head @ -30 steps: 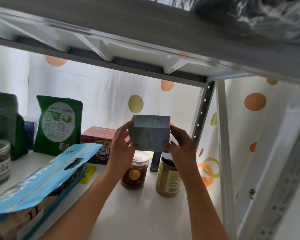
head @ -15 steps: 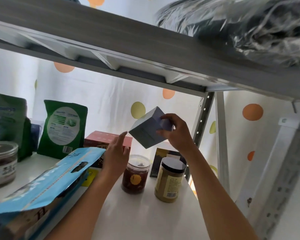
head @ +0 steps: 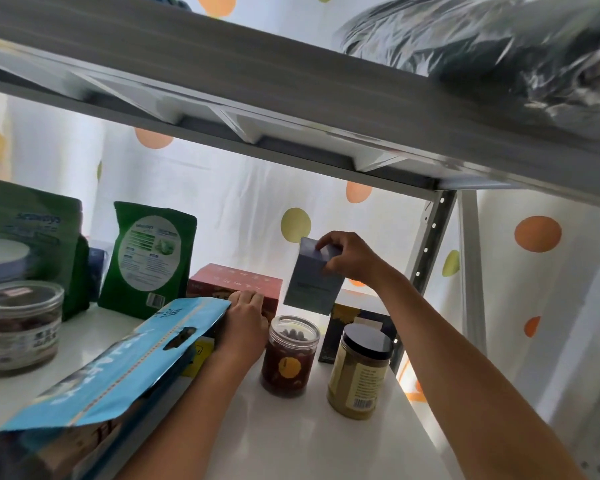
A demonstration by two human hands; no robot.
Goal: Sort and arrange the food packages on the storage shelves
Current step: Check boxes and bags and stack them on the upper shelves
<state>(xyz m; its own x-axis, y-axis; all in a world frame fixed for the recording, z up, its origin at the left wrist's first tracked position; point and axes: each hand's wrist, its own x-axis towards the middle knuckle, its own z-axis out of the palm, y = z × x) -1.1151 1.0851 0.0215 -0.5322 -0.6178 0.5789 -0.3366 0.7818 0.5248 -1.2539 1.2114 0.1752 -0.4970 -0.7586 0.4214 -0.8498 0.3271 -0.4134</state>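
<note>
Since the earlier frame, left hand [head: 245, 322] has dropped from the small grey-blue cardboard box [head: 312, 282] onto the red carton [head: 236, 289], fingers curled on its front edge. Right hand [head: 352, 254] alone pinches the box's top, holding it upright above the clear jar [head: 289, 356] on the white shelf [head: 291, 434].

Both forearms reach forward, bare to the elbow. Right hand [head: 349, 256] is up high, wrist cocked, fingers [head: 326, 241] and thumb pinched closed on what it carries. Left hand [head: 245, 318] sits lower, left of the right hand, knuckles up, fingers curled forward.
</note>
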